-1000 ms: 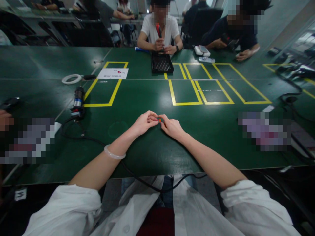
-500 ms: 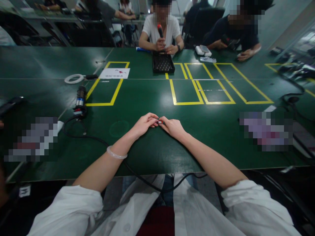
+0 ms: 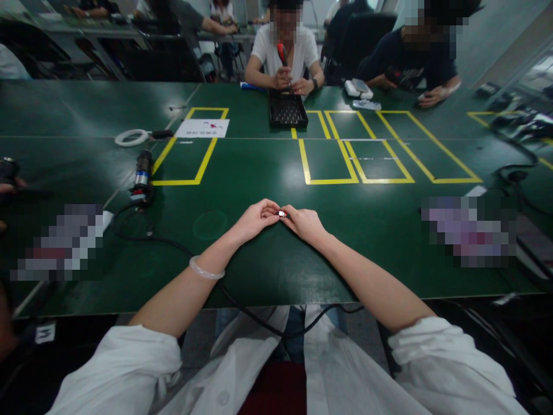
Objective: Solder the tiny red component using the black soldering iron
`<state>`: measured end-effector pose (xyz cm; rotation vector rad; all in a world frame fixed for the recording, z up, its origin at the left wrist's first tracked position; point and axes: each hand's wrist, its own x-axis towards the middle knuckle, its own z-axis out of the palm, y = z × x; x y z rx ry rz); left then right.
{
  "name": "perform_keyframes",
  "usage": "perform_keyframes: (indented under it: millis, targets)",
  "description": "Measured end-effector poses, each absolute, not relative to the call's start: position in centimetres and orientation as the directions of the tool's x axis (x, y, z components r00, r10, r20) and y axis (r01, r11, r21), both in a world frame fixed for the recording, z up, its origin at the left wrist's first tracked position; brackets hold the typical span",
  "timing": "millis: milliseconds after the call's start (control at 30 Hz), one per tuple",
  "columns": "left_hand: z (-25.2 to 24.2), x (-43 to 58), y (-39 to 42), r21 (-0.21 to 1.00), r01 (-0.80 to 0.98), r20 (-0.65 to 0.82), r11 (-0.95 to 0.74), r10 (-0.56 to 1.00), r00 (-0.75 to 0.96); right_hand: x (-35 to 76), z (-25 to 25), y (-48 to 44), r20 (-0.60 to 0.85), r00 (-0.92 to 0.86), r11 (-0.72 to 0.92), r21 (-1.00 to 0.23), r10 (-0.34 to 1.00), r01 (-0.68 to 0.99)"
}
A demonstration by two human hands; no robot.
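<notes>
My left hand (image 3: 254, 219) and my right hand (image 3: 305, 223) meet on the green table (image 3: 268, 173), fingertips pinched together. Between them sits a tiny part (image 3: 281, 213), red and whitish, too small to name. Both hands pinch it from opposite sides, just above the table surface. A pale bangle (image 3: 206, 269) circles my left wrist. My forearms rest over the table's near edge, and the sleeves of a white coat cover my upper arms.
A black cable (image 3: 173, 248) runs from a cylindrical device (image 3: 141, 173) at left, under my left arm and off the table edge. Yellow tape rectangles (image 3: 354, 155) mark the table. A black tray (image 3: 287, 109), white ring (image 3: 131, 138) and paper (image 3: 203, 128) lie farther back. People sit opposite.
My hands stay pinched together in almost the same spot. The small part between the fingertips showed orange-red earlier and now shows more white, as if turned.
</notes>
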<state>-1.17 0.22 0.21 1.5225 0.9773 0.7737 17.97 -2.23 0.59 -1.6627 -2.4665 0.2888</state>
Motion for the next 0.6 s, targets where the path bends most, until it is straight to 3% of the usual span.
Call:
perform_keyframes:
  millis: [600]
  targets:
    - [0.21,-1.11,0.10,0.976,0.214,-0.048,-0.048,0.906,0.420,18.17,0.38,-2.19,0.065,-0.366,0.369,-0.282,0.928,0.886]
